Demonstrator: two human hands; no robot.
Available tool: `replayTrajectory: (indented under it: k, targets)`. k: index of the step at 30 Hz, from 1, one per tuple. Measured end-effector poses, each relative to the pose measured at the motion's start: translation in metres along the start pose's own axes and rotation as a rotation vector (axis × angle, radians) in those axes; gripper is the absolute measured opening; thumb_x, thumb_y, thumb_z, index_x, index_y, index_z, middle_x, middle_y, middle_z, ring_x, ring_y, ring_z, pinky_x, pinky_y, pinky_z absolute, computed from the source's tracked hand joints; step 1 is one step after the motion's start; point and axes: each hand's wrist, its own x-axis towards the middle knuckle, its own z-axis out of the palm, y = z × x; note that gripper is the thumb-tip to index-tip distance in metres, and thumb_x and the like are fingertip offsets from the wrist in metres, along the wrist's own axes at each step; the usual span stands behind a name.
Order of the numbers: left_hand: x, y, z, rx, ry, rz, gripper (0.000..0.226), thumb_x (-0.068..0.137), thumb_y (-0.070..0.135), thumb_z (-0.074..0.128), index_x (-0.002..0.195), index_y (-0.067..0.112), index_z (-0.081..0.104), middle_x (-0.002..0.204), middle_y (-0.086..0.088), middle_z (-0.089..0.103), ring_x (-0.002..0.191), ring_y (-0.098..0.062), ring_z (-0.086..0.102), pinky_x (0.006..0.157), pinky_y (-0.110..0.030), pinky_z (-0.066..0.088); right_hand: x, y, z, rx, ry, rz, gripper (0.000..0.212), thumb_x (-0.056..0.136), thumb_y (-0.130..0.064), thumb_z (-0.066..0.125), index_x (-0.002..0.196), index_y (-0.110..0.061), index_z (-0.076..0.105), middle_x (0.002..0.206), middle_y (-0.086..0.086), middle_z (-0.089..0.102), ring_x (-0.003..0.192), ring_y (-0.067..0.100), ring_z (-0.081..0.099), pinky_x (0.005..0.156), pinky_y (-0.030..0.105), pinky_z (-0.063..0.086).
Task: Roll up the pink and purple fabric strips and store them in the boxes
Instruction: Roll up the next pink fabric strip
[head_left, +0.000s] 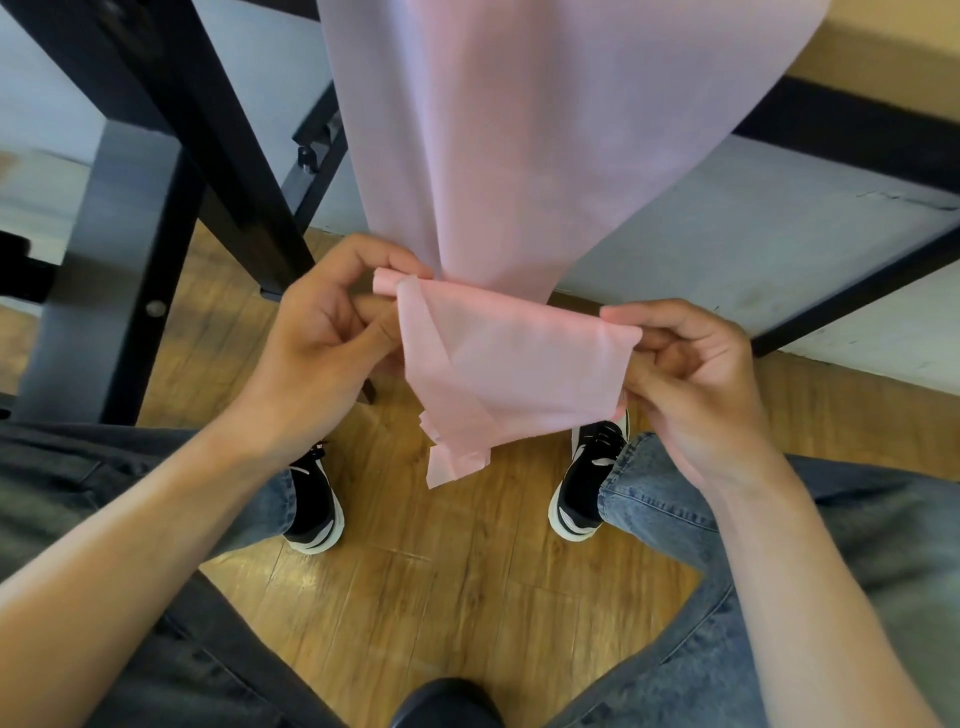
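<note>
One long sheer pink fabric strip (519, 156) in play, hanging down from the top of frame and gathered at hand level, above the wood-plank floor (441, 597). Two hands on it: left hand (322, 332) pinches the partly rolled left corner, right hand (691, 374) pinches the right edge (both grips clenched on the fabric). Folded tail droops between the hands. Two black-and-white sneakers (314, 504) below, blue jeans on both legs. Black metal table frame (208, 156) stands left and behind; the strip hangs in front of it. Grey wall panel behind right.
</note>
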Motion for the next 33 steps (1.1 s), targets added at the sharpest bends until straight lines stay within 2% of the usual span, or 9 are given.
replayTrajectory:
  k: [3,7,10,12,18,21,26,29,33]
  targets:
    - [0.000,0.000,-0.001,0.004,0.007,-0.004,0.012,0.094,0.019,0.057,0.106,0.016,0.056,0.077,0.006,0.074,0.064,-0.008,0.070,0.054,-0.024,0.058,0.000,0.000,-0.001,0.031,0.002,0.000,0.019,0.079,-0.020,0.074,0.096,-0.027,0.079,0.078,-0.001,0.075,0.047,0.016,0.060,0.057,0.028,0.054]
    - [0.000,0.000,-0.005,0.037,0.006,0.018,0.015,0.092,0.014,0.060,0.106,0.013,0.058,0.094,0.003,0.076,0.079,-0.020,0.076,0.064,-0.037,0.064,0.001,0.002,-0.003,-0.037,0.010,-0.027,0.013,0.090,-0.018,0.074,0.096,-0.029,0.076,0.089,-0.001,0.076,0.074,0.018,0.070,0.069,0.028,0.057]
    - [0.000,0.001,-0.006,0.045,-0.008,0.034,0.020,0.091,0.014,0.062,0.110,0.010,0.058,0.097,0.003,0.076,0.087,-0.020,0.076,0.069,-0.035,0.064,0.002,0.001,-0.002,-0.062,0.033,-0.027,0.029,0.092,-0.008,0.061,0.091,-0.033,0.076,0.089,-0.008,0.075,0.087,0.009,0.069,0.078,0.021,0.053]
    - [0.000,0.002,-0.008,0.047,-0.036,0.039,0.025,0.091,0.016,0.062,0.115,0.014,0.057,0.097,0.003,0.077,0.085,-0.020,0.077,0.068,-0.037,0.064,0.002,0.000,-0.002,-0.077,0.029,-0.038,0.026,0.092,-0.009,0.064,0.091,-0.033,0.075,0.088,-0.010,0.075,0.089,0.007,0.068,0.080,0.020,0.051]
    - [0.000,0.000,-0.013,0.038,-0.155,0.001,0.019,0.102,0.004,0.055,0.119,0.011,0.061,0.111,-0.001,0.073,0.095,-0.026,0.074,0.075,-0.042,0.064,0.001,-0.001,0.000,-0.051,0.089,0.010,0.030,0.090,-0.008,0.061,0.086,-0.033,0.076,0.081,-0.005,0.075,0.073,0.008,0.068,0.060,0.020,0.054]
    - [-0.001,-0.002,-0.009,-0.058,-0.114,-0.089,0.029,0.090,0.020,0.049,0.112,0.018,0.067,0.109,-0.009,0.069,0.097,-0.033,0.071,0.078,-0.044,0.062,0.001,-0.001,0.000,-0.071,0.092,0.003,0.030,0.090,-0.007,0.062,0.089,-0.033,0.077,0.083,-0.005,0.075,0.077,0.010,0.069,0.062,0.023,0.054]
    - [-0.003,-0.004,0.003,0.129,-0.005,-0.005,0.031,0.081,0.021,0.083,0.105,0.019,0.063,0.101,0.007,0.068,0.094,-0.023,0.071,0.076,-0.032,0.062,0.000,0.001,0.004,-0.039,0.061,0.000,0.033,0.094,0.001,0.061,0.090,-0.028,0.077,0.079,-0.008,0.073,0.072,0.005,0.066,0.057,0.017,0.050]
    - [-0.001,-0.005,0.004,0.131,-0.024,0.021,0.029,0.085,0.004,0.077,0.107,0.016,0.061,0.103,0.003,0.067,0.092,-0.023,0.071,0.074,-0.029,0.061,0.000,0.002,0.004,0.009,0.107,0.025,0.035,0.097,0.010,0.052,0.091,-0.018,0.072,0.076,-0.007,0.072,0.065,0.004,0.064,0.052,0.016,0.049]
    - [0.000,-0.003,0.006,0.146,-0.067,0.049,0.045,0.087,-0.025,0.057,0.111,0.014,0.057,0.105,0.007,0.063,0.093,-0.009,0.065,0.073,-0.019,0.054,0.003,0.003,0.003,0.057,0.160,0.043,0.029,0.094,-0.006,0.063,0.085,-0.030,0.077,0.079,-0.007,0.072,0.067,0.008,0.061,0.053,0.020,0.048]
